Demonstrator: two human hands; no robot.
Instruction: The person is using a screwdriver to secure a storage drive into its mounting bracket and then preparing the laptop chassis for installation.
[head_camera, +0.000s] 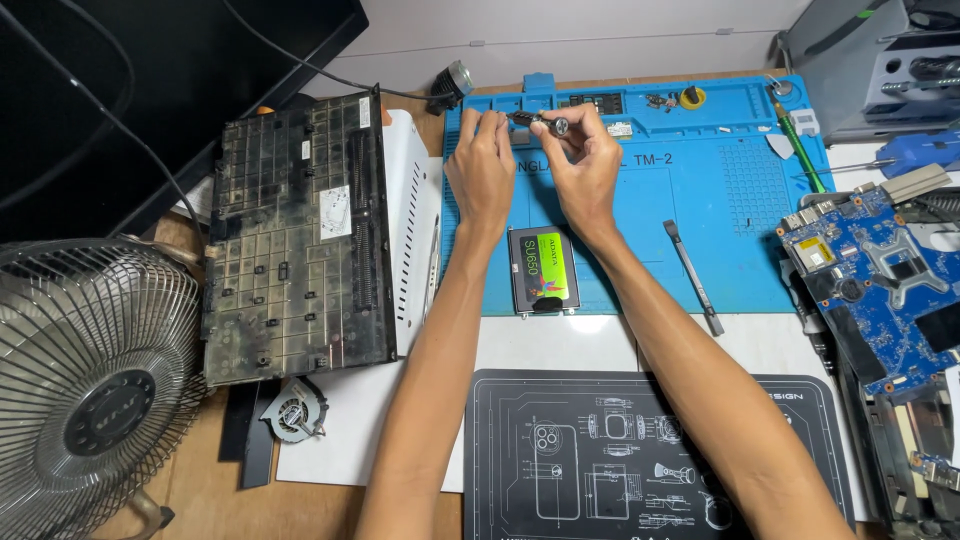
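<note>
Green-and-black label on the drive, pale sticker on the dusty panel, perhaps a dark screen top left.

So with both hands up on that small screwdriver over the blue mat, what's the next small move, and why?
Probably bring the screwdriver down to the drive. Both the left hand and the right hand pinch it at the far edge of the blue mat, as if setting its tip, and the drive lies just below them, nearest the hands.
</note>
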